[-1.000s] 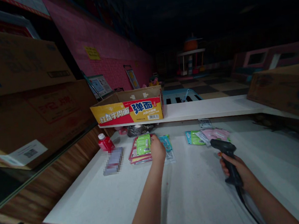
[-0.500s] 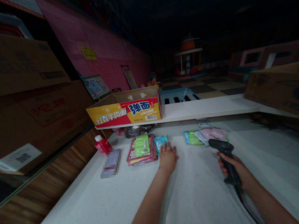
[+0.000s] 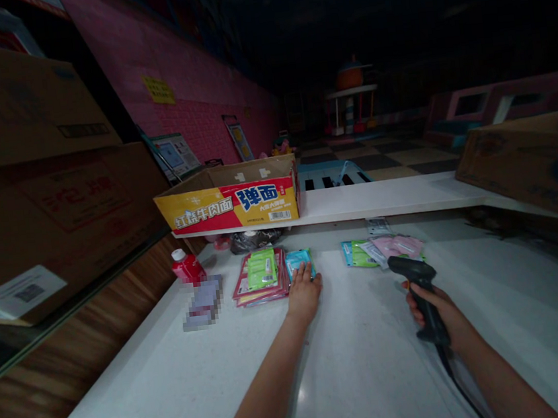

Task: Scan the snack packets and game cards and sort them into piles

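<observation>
My left hand (image 3: 304, 294) lies with fingers spread over the near edge of a blue packet (image 3: 298, 260). Just left of it, a green packet (image 3: 262, 268) rests on a stack of flat red-edged packets (image 3: 242, 291). In my right hand (image 3: 437, 315) is a black barcode scanner (image 3: 427, 300), gripped by its handle, with its head tilted toward the left and its cord running down to the bottom edge. Beyond the scanner lies a loose group of green, blue and pink packets (image 3: 392, 246).
A red bottle with a white cap (image 3: 188, 266) and a blurred-out flat object (image 3: 204, 303) are on the white table (image 3: 177, 379), left. A raised shelf (image 3: 377, 198) carries an open yellow-and-red carton (image 3: 229, 204). Brown cartons (image 3: 60, 212) are stacked left; another carton (image 3: 527, 156) stands right.
My left hand has shifted slightly left, still on the blue packet. The right hand holds the scanner in nearly the same place. The whole view has shifted a little.
</observation>
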Demonstrator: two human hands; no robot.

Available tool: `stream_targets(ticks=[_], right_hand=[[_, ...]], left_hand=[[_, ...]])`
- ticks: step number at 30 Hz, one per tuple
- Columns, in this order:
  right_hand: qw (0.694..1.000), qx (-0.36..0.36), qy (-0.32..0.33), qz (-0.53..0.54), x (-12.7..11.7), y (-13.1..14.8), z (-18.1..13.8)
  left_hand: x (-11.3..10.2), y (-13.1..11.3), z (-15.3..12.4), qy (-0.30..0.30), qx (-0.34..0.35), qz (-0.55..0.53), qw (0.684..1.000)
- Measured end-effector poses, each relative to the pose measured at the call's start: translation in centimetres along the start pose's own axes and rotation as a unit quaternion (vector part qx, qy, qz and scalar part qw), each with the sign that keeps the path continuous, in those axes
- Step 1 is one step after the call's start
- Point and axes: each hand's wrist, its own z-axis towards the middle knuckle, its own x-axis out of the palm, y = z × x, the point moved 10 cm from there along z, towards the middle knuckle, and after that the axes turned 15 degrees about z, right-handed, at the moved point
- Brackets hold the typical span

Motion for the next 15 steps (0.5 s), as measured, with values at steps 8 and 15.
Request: stream_targets(ticks=[8, 15], right_hand=[[1.000, -0.001, -0.007, 0.005, 0.0, 0.0, 0.2], [1.000, -0.011, -0.015, 0.014, -0.1, 0.7, 0.2]], left_hand=[[0.0, -0.4, 0.1, -0.002, -0.003, 0.012, 1.000], [-1.7, -3.2, 1.9, 0.001, 0.005, -0.019, 1.000]])
